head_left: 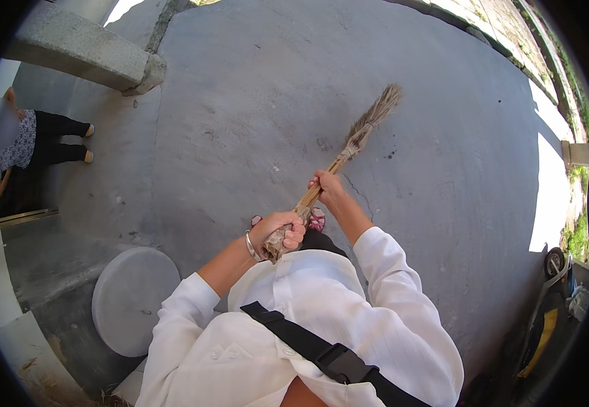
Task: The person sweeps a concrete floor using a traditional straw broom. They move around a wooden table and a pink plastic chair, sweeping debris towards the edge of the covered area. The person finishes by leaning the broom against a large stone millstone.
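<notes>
A straw broom [359, 138] slants away from my body, its frayed bristle end pointing to the far right over the grey floor. My left hand [277, 234], with a silver bangle at the wrist, is wrapped round the thick butt of the handle close to my waist. Further up the shaft, my right hand [325, 186] grips the broom with closed fingers. Whether the bristle tips touch the floor, I cannot tell. Small dark specks [390, 154] lie on the concrete just right of the bristles.
A round grey stone slab [136, 302] stands at the lower left. Another person [36, 139] is at the far left, near a concrete pillar [81, 51]. A wheeled object with a yellow part [539, 342] is at the lower right. Sunlit ground [551, 183] borders the concrete floor [457, 224].
</notes>
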Demonstrator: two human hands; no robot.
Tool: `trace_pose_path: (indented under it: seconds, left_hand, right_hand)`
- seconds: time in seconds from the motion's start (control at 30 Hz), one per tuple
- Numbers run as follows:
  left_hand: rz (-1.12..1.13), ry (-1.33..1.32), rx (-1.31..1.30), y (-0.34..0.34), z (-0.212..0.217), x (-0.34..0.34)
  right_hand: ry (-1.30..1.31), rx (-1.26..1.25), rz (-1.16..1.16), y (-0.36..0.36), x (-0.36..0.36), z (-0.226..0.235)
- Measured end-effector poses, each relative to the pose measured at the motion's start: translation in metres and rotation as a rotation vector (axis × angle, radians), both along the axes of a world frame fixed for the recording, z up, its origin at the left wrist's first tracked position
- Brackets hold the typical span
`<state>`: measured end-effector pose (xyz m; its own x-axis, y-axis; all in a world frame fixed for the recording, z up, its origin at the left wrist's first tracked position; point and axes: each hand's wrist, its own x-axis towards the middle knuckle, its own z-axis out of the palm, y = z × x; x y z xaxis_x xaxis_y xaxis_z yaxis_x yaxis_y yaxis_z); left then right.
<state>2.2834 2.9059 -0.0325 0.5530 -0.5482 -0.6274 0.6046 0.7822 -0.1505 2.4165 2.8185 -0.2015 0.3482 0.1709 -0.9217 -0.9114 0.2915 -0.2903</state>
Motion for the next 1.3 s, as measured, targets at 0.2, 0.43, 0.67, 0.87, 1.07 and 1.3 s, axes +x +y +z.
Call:
trace_pose_path:
  seconds: [0.2, 0.43, 0.67, 0.87, 1.07, 1.3]
  left_hand:
    - [0.043, -0.034, 0.244, 0.041, 0.046, -0.014]
    - [0.1, 0.083, 0.357, 0.097, 0.052, 0.05]
    - [0.021, 0.134, 0.158, 0.16, 0.011, 0.145]
    - [-0.291, 0.05, 0.161, 0.139, 0.031, 0.213]
    - [-0.341, 0.085, -0.16, 0.153, -0.02, 0.272]
    - [-0.511, -0.006, 0.046, 0.153, 0.015, 0.312]
  right_hand:
    - [0.069, 0.209, 0.149, 0.064, -0.006, 0.093]
    - [0.166, 0.405, 0.067, 0.172, 0.023, 0.039]
    - [0.275, 0.627, -0.035, 0.224, 0.08, -0.063]
    - [0.248, 0.463, -0.351, 0.154, 0.144, -0.025]
    - [-0.009, 0.017, -0.563, 0.118, 0.216, -0.003]
    - [-0.07, 0.043, -0.633, 0.112, 0.254, 0.035]
